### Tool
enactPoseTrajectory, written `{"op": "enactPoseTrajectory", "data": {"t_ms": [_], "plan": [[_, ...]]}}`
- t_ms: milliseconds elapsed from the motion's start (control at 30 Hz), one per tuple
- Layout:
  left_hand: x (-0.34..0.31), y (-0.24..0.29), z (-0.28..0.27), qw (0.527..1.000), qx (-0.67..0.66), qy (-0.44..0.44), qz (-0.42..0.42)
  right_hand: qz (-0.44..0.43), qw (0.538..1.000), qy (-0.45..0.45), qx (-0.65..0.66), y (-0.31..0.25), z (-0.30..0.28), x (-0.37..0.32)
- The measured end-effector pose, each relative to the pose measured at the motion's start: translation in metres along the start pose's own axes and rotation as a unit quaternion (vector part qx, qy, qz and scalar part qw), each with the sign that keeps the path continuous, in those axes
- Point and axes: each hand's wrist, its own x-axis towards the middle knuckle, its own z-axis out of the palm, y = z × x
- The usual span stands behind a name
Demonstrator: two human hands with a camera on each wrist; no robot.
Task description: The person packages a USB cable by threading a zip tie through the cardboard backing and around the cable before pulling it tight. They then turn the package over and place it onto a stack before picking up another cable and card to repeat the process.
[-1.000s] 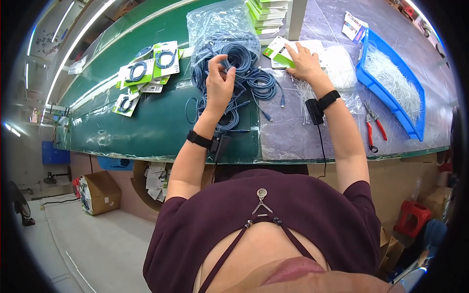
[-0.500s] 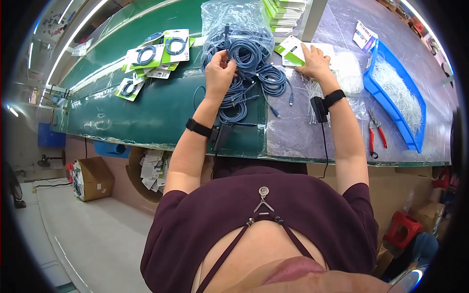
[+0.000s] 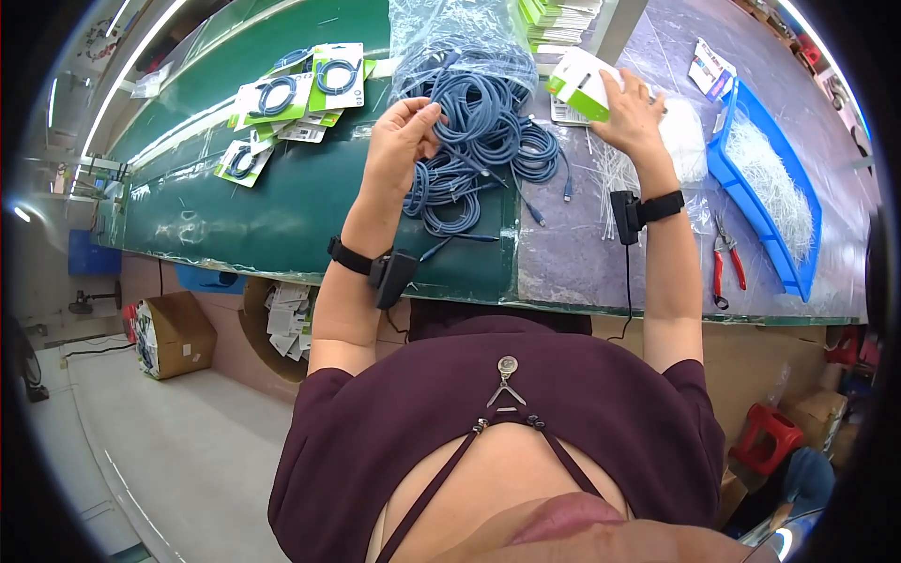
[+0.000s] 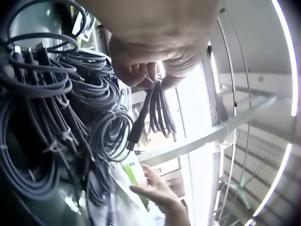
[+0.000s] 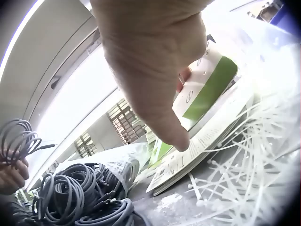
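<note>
My left hand pinches a coiled blue-grey cable between thumb and fingers, above the heap of cables. The coil hangs as a small bundle of loops, one dark plug pointing down in the left wrist view. Similar coiled cables lie below and to the right, partly in a clear plastic bag. My right hand grips a white-and-green packaging card, tilted up over a small stack of cards. The fingers behind that card are mostly hidden.
Carded cables are piled on the green mat at left. More cards are stacked at the back beside a post. White cable ties are strewn near the right hand. A blue tray of ties and red-handled pliers lie at right.
My left hand, earlier open above the heap, has taken a coiled cable and drawn it toward the left. The right hand, which rested on the cards, has raised and tilted one.
</note>
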Motion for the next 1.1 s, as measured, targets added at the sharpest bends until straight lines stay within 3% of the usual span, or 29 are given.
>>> {"op": "enactPoseTrajectory", "data": {"t_ms": [67,133,200,300,333,433,733,867,933,967,1000,1033,1067,1100], "plan": [[-0.006,0.0,0.004,0.999,-0.026,-0.009,-0.026,0.007,0.999,0.02,-0.039,-0.002,-0.008,-0.005],[-0.011,-0.001,0.009,0.998,-0.04,-0.015,-0.041,-0.02,0.995,0.094,0.006,-0.005,-0.03,-0.017],[-0.015,-0.001,0.018,0.999,0.003,-0.035,0.011,-0.031,0.991,0.131,0.026,-0.01,-0.042,-0.03],[-0.022,0.005,0.029,0.997,0.013,-0.069,0.038,-0.158,0.967,0.149,0.132,-0.027,-0.057,-0.047],[-0.024,0.008,0.033,0.995,0.003,-0.089,0.038,-0.155,0.968,0.151,0.13,-0.032,-0.061,-0.052],[-0.03,0.014,0.044,0.991,-0.007,-0.131,0.041,-0.205,0.95,0.123,0.201,-0.047,-0.071,-0.067],[-0.035,0.014,0.055,0.98,-0.042,-0.191,0.022,-0.221,0.943,0.128,0.212,-0.052,-0.093,-0.09],[-0.034,0.012,0.057,0.979,-0.068,-0.191,0.005,-0.237,0.944,0.1,0.206,-0.048,-0.093,-0.096],[-0.032,0.012,0.058,0.979,-0.074,-0.189,0.002,-0.252,0.932,0.025,0.261,-0.043,-0.08,-0.101],[-0.029,0.012,0.06,0.977,0.044,-0.148,0.148,-0.259,0.922,-0.014,0.288,-0.041,-0.075,-0.103],[-0.026,0.012,0.063,0.939,0.16,-0.102,0.287,-0.257,0.922,-0.017,0.288,-0.037,-0.07,-0.103],[-0.024,0.012,0.065,0.868,0.271,-0.052,0.413,-0.259,0.909,-0.039,0.325,-0.033,-0.065,-0.101],[-0.023,0.014,0.065,0.871,0.27,-0.053,0.407,-0.26,0.893,-0.063,0.362,-0.03,-0.059,-0.099],[-0.022,0.019,0.065,0.825,0.333,-0.078,0.45,-0.258,0.875,-0.088,0.4,-0.029,-0.056,-0.1]]}}
